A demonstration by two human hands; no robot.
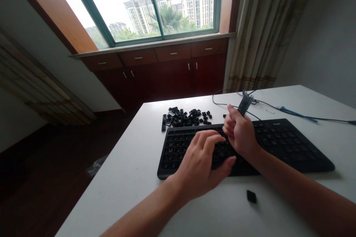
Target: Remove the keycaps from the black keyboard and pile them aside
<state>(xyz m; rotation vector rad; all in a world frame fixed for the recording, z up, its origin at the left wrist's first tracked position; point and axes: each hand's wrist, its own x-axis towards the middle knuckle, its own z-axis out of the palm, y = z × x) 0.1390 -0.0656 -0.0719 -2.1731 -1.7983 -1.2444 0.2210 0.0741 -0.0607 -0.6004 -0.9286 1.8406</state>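
Observation:
A black keyboard [292,144] lies across the white table, with many keycaps off its left part. My right hand [240,133] is closed around a small black brush [244,104], its bristles pointing up and away from me, above the middle of the keyboard. Over the keys just left of it, my left hand [198,159] hovers or rests with thumb and fingers apart; nothing shows between them. Behind the keyboard's left end sits a pile of loose black keycaps [185,117]. One single keycap [251,196] lies in front of the keyboard, near my right forearm.
A thin blue tool [299,114] lies at the table's back right, close to a black cable [278,104]. The white table's [119,170] left edge drops to a dark floor. Beyond stand a red-brown cabinet [164,77], a window and curtains [253,33].

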